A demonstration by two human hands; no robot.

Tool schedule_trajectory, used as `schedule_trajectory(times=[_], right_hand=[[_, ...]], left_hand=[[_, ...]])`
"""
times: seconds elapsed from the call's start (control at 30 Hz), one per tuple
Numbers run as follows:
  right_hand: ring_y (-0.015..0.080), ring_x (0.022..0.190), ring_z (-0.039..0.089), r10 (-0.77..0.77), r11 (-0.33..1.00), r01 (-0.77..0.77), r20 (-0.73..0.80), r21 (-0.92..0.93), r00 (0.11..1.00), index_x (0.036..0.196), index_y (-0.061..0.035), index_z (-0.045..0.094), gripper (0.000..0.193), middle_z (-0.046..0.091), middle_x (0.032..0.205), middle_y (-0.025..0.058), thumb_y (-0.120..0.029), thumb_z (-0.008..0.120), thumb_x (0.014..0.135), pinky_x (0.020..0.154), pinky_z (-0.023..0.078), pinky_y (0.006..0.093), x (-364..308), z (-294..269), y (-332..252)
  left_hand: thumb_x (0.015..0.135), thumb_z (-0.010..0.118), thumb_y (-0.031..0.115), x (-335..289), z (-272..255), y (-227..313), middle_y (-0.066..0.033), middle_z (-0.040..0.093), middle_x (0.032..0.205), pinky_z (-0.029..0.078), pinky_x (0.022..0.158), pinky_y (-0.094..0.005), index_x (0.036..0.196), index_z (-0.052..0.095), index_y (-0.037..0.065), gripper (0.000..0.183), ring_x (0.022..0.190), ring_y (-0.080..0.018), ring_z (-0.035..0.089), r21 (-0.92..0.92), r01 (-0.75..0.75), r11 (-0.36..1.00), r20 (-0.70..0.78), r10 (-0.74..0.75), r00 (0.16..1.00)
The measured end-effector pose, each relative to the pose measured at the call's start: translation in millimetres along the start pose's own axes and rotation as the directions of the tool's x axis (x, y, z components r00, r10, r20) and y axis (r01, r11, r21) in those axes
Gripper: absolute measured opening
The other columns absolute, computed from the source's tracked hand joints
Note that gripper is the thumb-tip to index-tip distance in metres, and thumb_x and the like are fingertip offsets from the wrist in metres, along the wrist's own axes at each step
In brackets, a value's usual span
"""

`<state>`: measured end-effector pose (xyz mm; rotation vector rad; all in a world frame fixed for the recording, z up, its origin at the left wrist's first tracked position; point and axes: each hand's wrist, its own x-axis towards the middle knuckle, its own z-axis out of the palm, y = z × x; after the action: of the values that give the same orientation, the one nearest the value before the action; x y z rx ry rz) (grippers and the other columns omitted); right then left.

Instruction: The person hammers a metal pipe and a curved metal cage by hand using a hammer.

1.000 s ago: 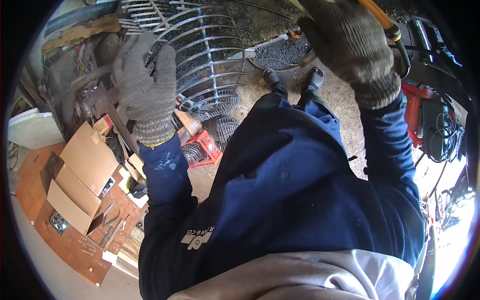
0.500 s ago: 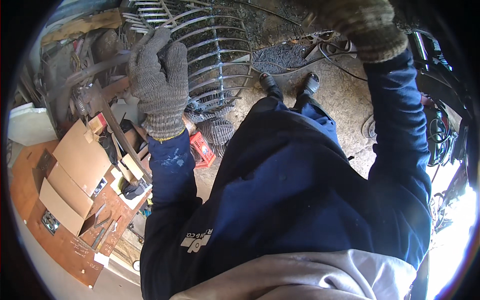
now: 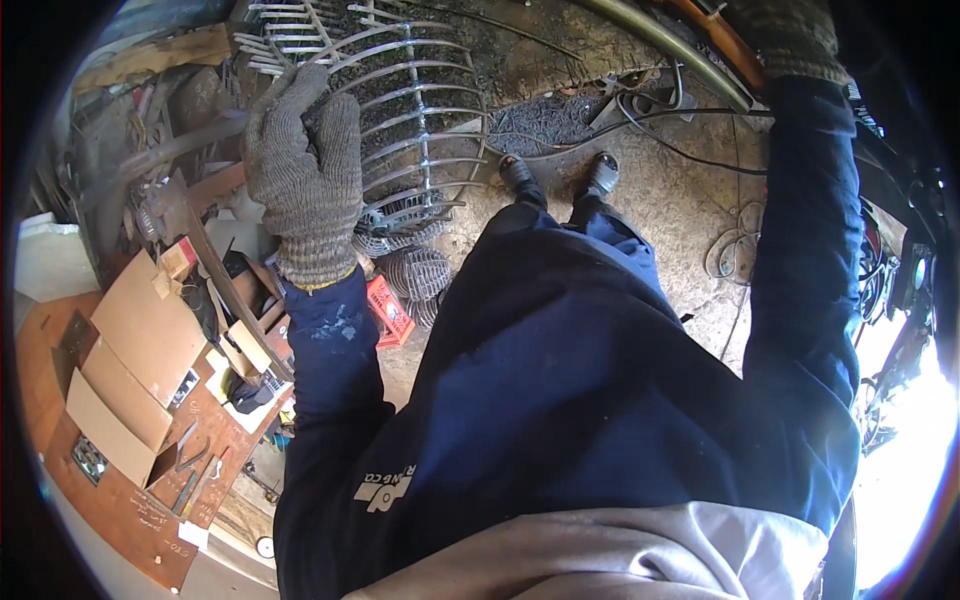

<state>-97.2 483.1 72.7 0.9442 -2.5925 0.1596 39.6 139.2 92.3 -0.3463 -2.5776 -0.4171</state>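
My left hand (image 3: 308, 185), in a grey knitted glove, is at the left edge of a curved metal rack (image 3: 420, 130). Its fingers bend round that edge, with the thumb on the near side; the exact grip is partly hidden. Curved ribs cross a central rod dotted with weld spots. At the upper right is my right hand (image 3: 800, 40), gloved too, beside a brown bar (image 3: 728, 45) and a dull metal pipe (image 3: 665, 45). Shadow and the picture's rim hide its fingers.
Wire coils (image 3: 412, 272) and a red box (image 3: 388, 312) lie on the floor below the rack. To the left, a brown table (image 3: 120, 525) bears an open cardboard box (image 3: 125, 375) and hand tools. Black cables (image 3: 670, 145) loop across the concrete near my feet.
My right hand has moved outward to the upper right. The pipe and brown bar have come into view beside it. My left hand keeps its place at the rack.
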Motion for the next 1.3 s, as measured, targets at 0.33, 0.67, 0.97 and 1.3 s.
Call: schedule_trajectory(times=[0.33,0.67,0.97,1.3], right_hand=[[0.0301,0.085,0.069,0.064,0.998,-0.057,-0.484,0.029,0.873,0.124,-0.0076,0.067,0.038,0.07,0.091,0.0136,-0.017,0.072,0.087,0.077,0.056,0.0431,-25,-23,4],[0.0319,0.072,0.065,0.179,0.977,-0.183,-0.054,-0.107,0.982,0.122,-0.0012,0.064,0.031,0.065,0.087,0.0164,-0.011,0.058,0.093,0.062,0.054,0.0448,-41,-1,-74],[0.0253,0.054,0.058,0.1,0.92,-0.095,-0.006,-0.381,0.995,0.106,-0.0019,0.066,0.021,0.059,0.07,0.0134,-0.017,0.053,0.099,0.044,0.045,0.042,-42,13,-71],[0.0346,0.082,0.068,0.152,0.963,-0.12,-0.117,0.239,0.981,0.139,-0.0037,0.055,0.041,0.067,0.101,0.0187,-0.014,0.054,0.099,0.068,0.057,0.0416,-32,7,-60]], left_hand=[[0.089,0.079,0.02,-1,-2,2,-0.0147,0.07,0.115,0.054,0.095,-0.0401,0.116,0.072,0.004,0.032,0.109,-0.0301,0.068,0.03,-0.011,0.999,0.011,0.011,1.0],[0.091,0.075,0.012,0,-2,3,-0.0159,0.07,0.119,0.051,0.101,-0.0402,0.12,0.071,0.002,0.031,0.115,-0.0294,0.065,-0.021,0.0,1.0,0.047,0.001,0.999],[0.089,0.078,0.024,-4,0,-4,-0.0139,0.069,0.117,0.052,0.097,-0.0424,0.117,0.072,0.007,0.033,0.11,-0.0318,0.066,-0.025,-0.008,1.0,-0.007,0.008,1.0],[0.09,0.077,0.027,-8,1,-7,-0.0133,0.069,0.119,0.052,0.098,-0.0428,0.118,0.071,0.008,0.034,0.111,-0.0314,0.065,-0.038,-0.013,0.999,-0.012,0.012,1.0]])
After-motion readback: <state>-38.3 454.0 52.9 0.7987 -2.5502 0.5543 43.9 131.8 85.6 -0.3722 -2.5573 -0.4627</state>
